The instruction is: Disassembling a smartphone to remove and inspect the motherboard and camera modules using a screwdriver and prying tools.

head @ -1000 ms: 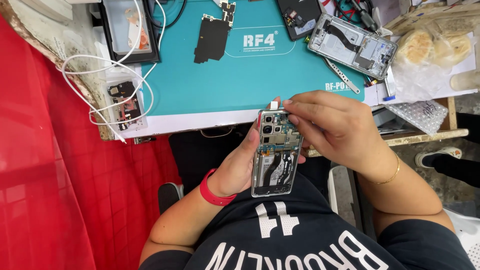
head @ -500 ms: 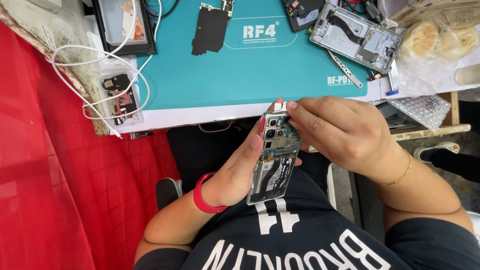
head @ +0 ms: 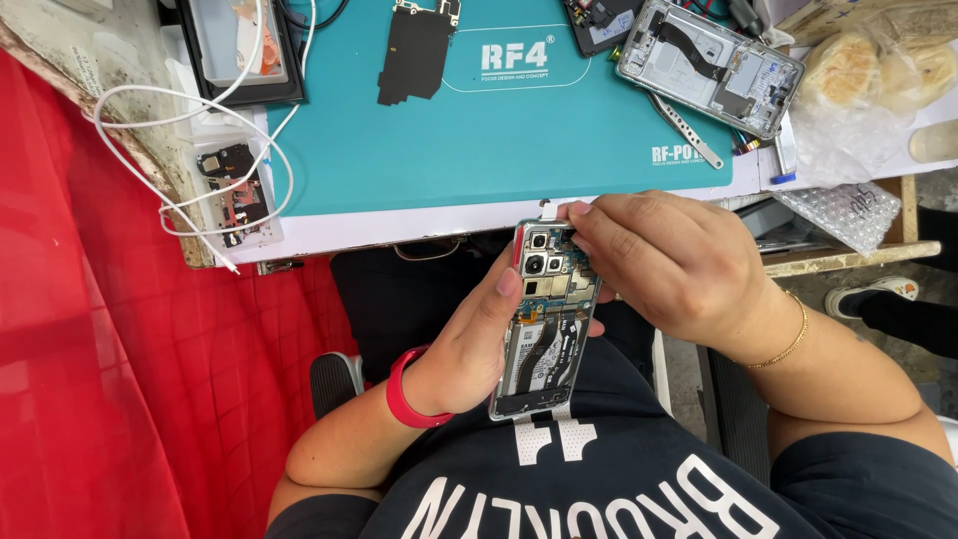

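Broadly, a red cloth (head: 110, 379) drapes the whole near-left side, beside a teal work mat (head: 519, 130) with a white oval logo patch near its far edge and a small white mark at its right corner. At far right lies a clear plastic bag (head: 868, 80) of pale round buns. On the mat rest a second opened phone (head: 711, 65) and a black shield plate (head: 417, 50). Below the table edge, the opened phone (head: 544, 324) stands lengthwise, camera end pointing toward the table, its long axis tilted slightly. The left hand (head: 469, 349) grips its left edge from beneath; the right hand (head: 664, 265) pinches at its camera end, fingers narrowed.
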